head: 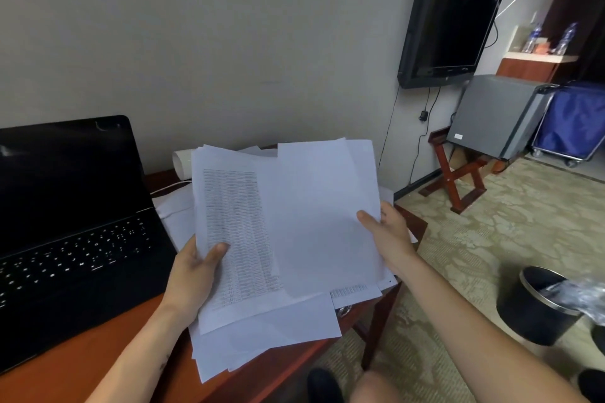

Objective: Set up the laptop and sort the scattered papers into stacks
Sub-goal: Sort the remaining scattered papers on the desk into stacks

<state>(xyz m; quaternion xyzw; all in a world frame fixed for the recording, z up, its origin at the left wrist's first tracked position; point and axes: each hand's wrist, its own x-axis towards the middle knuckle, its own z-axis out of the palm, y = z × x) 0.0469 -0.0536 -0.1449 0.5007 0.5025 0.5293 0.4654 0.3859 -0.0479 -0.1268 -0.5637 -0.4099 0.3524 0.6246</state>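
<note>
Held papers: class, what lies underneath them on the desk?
More loose white sheets spread over the wooden desk; a white roll peeks out behind. Anything beneath those sheets is covered.

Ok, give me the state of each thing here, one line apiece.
Laptop: open, screen dark.
Left hand: holds the printed sheet, thumb on top.
Right hand: holds the blank sheet.
Loose papers: unsorted pile on the desk.
Television: screen dark.
Waste bin: upright, plastic inside.
</note>
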